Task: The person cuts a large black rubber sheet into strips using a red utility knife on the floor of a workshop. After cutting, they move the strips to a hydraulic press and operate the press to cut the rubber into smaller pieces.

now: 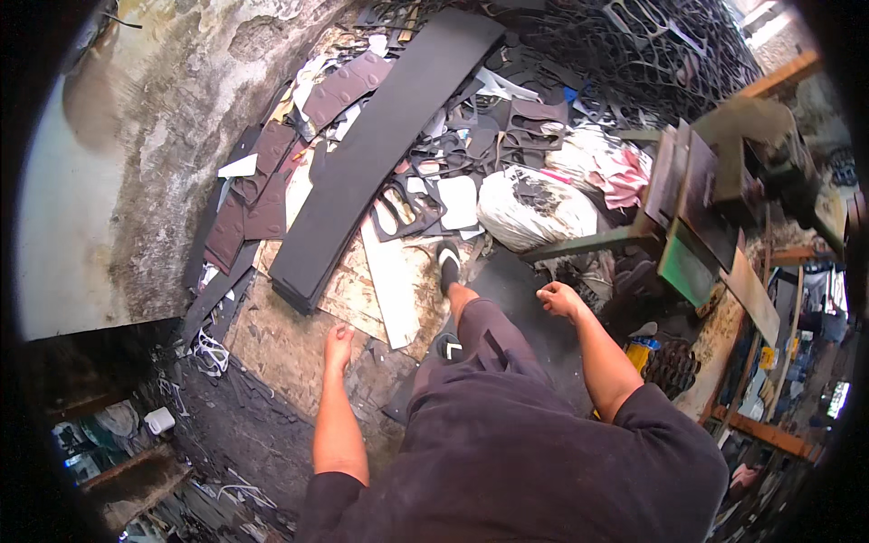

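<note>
My left hand (339, 346) hangs with its fingers curled in, and I see nothing in it. It is just in front of the near end of a stack of long black foam-like sheets (376, 167). On my other side, my right hand (562, 300) is loosely closed, also with nothing visible in it. The nearest things to it are the dark floor mat (509, 285) and a stuffed white sack (525, 213). A white strip (389, 285) lies between the black sheets and my feet. Neither hand touches the sheets.
Dark brown cut pieces (272, 172) lie left of the sheets. Black cut-out scraps (670, 68) are heaped at the back. To the right stands a machine with a green plate (686, 267) and a projecting bar (584, 242). A stained wall (181, 136) rises on the left.
</note>
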Available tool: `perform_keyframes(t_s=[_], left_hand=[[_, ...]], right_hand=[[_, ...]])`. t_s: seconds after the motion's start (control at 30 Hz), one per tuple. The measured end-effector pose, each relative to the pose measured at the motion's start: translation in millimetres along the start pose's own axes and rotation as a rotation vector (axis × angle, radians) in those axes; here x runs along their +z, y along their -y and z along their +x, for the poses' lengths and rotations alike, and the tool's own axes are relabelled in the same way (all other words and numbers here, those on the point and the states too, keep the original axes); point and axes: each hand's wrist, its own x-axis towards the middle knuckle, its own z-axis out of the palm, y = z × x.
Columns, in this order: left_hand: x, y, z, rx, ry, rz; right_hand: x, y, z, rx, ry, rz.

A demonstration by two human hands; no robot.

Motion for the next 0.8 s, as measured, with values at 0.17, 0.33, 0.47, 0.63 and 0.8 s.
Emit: perform_keyframes(t_s=[0.17, 0.33, 0.47, 0.63, 0.8], left_hand=[[19, -10, 105, -0.078, 0.05, -0.024], [59, -25, 245, -0.188, 0.104, 0.237], [90, -71, 369, -0.126, 0.148, 0.294], [99, -86, 534, -0.179, 0.039, 0.437], [91, -73, 617, -0.168, -0.033, 0.687]], right_hand=[[3, 119, 113, -0.011, -0.005, 0.123], [40, 225, 321, -0.088, 0.151, -0.19], [92, 341, 451, -0.155, 0.12, -0.163], [134, 464, 584, -0.189, 0.065, 0.142], [161, 524, 671, -0.046, -0.063, 0.406]])
